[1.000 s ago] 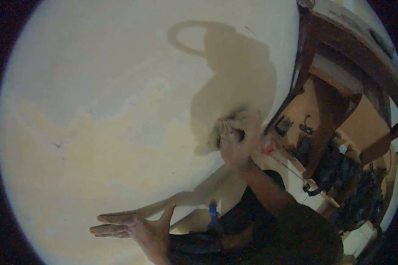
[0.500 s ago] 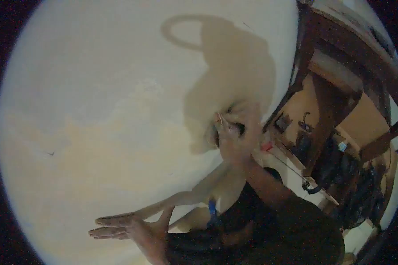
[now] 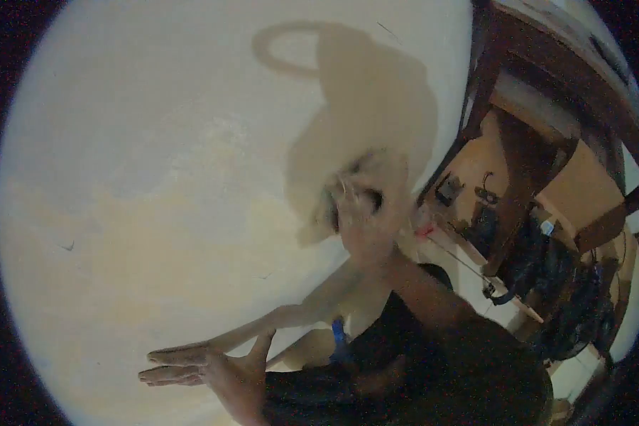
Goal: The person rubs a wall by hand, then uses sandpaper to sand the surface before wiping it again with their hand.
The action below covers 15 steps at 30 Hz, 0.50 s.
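A pale wall with yellowish patches fills most of the head view. My left hand is at the lower left, fingers stretched out and thumb apart, against or very close to the wall. It holds nothing. My right hand is near the middle, close to the wall surface, its fingers curled and smeared by motion. Something may be pinched in it, but I cannot make it out. A dark gap shows between thumb and fingers. My head's shadow falls on the wall above this hand.
On the right stand dark wooden furniture and a cardboard box. Dark bags or cloth lie below. A small red thing is beside my right wrist. Something blue shows between my arms.
The view has shifted slightly, so the wall and furniture sit a little further left. My right hand stays blurred and its fingers have changed position slightly. My left hand keeps its pose.
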Available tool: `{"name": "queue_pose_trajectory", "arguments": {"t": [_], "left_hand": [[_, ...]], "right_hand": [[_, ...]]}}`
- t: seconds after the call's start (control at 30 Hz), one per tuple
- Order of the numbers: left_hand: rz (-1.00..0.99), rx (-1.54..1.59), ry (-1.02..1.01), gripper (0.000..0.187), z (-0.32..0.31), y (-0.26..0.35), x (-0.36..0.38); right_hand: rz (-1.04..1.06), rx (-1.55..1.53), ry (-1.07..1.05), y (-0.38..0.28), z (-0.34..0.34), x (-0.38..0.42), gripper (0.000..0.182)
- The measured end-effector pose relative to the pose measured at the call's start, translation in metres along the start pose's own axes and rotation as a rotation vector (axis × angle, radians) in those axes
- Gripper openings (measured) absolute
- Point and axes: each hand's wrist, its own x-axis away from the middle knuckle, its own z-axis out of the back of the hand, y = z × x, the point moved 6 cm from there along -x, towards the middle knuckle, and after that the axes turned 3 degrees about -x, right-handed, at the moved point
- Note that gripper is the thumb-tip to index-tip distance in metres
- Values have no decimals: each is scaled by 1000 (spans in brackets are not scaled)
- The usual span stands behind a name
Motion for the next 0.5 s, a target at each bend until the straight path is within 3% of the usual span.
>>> {"name": "queue_pose_trajectory", "arguments": {"t": [0.07,0.2,0.27,0.37,0.5], "left_hand": [[-12,-89,78,96,2,1,-3],[-99,-352,299,97,5,5,17],[-106,-349,293,97,-3,-3,20],[10,-6,-4,111,-7,-9,5],[200,215,-337,135,-3,8,6]], "right_hand": [[52,11,-19,-11,-9,-44,15],[-8,21,-55,-8,10,6,17],[-54,-2,-69,-8,14,6,17],[40,38,-121,-13,4,-31,16],[-71,-90,-97,1,15,7,18]]}}
